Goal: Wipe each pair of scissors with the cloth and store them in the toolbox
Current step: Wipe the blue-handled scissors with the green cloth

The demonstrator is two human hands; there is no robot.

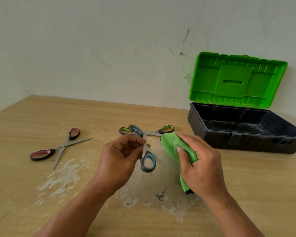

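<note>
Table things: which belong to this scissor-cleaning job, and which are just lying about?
Job: blue scissors in left hand, green cloth in right hand, pink scissors, green scissors, open toolbox.
Lying about: white smears and a dark mark on the table.

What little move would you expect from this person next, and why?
Probably bringing the cloth onto the blue scissors to wipe them: the left hand pinches the scissors near the pivot, the right hand grips the cloth just beside them, and the open toolbox shows no scissors inside yet.
</note>
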